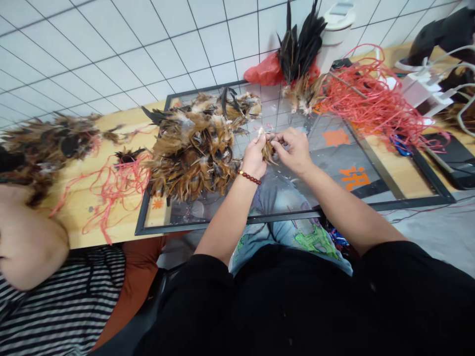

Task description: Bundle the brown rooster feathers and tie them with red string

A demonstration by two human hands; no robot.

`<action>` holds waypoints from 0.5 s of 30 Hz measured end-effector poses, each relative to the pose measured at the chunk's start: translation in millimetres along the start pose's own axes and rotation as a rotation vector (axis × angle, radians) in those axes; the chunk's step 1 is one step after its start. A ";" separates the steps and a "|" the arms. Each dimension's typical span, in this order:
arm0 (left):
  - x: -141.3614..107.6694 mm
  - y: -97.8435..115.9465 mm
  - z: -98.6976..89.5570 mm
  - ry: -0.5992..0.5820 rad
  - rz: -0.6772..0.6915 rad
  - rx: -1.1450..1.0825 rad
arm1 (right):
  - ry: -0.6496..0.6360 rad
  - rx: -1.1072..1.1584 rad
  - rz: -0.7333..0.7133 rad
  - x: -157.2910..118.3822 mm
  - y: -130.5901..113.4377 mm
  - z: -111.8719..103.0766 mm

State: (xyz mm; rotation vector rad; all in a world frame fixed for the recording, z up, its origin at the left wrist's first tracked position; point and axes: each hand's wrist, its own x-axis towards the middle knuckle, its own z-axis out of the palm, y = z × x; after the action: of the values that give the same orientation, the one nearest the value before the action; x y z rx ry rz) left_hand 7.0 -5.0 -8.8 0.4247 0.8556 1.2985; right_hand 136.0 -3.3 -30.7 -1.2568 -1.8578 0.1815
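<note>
Black shirt [282, 301]: nearest item, below the fingers, its short sleeves ending above both forearms.

Jeans [315, 240]: one pair, with green patches, between shirt and fingers.

Left hand [255, 155]: thumb and fingers pressed together, pinching a small feather bunch; red beaded bracelet [250, 177] at the wrist.

Right hand [293, 148]: fingers curled, thumb and forefinger tips drawn close at the bunch; whether they grip it or a strand, cannot tell.

Small feather bunch [268, 152]: brown, between the two hands, feathers hanging below the left fingertips.

Framed clear panel [334, 170]: beneath the fingers, black-edged, orange characters [354, 178] showing to their right.

Large feather heap [196, 153]: brown, with some black and white, just left of the left fingers, on the panel.

Black feathers [300, 47]: upright cluster, beyond the right fingers, against a red plastic bag [263, 71].

Pink strands [378, 99]: large tangle, right of and beyond the right fingers.

Second strand tangle [122, 183]: well left of the fingers, on the wooden table [85, 200].

Co-worker's striped top [67, 301]: far left of the fingers, nearer the camera.
</note>
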 end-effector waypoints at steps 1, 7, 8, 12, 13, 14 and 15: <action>-0.1 -1.2 0.5 0.003 -0.010 -0.003 | 0.000 0.012 0.008 0.2 0.2 0.3; 1.6 -4.6 0.5 0.061 -0.019 -0.012 | 0.030 0.158 0.077 2.2 2.0 1.8; 1.9 -4.3 0.1 0.071 -0.015 -0.011 | 0.034 0.186 0.087 2.5 2.1 1.6; 1.0 -3.0 0.5 0.077 -0.012 0.012 | 0.054 0.335 0.118 3.6 -0.8 -0.7; 0.5 -3.1 1.0 0.069 -0.011 0.020 | 0.064 0.375 0.119 3.9 -2.5 -1.8; 0.0 -3.3 1.5 0.060 -0.010 0.028 | 0.075 0.410 0.123 4.3 -4.4 -3.4; -0.4 -3.6 2.1 0.052 -0.008 0.038 | 0.086 0.436 0.131 4.9 -6.3 -5.3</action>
State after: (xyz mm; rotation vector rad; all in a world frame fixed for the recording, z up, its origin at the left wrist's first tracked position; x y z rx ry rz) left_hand 10.9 -5.9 -9.8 0.4184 0.9258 1.2921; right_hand 134.9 -4.1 -21.1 -1.0595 -1.5545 0.5628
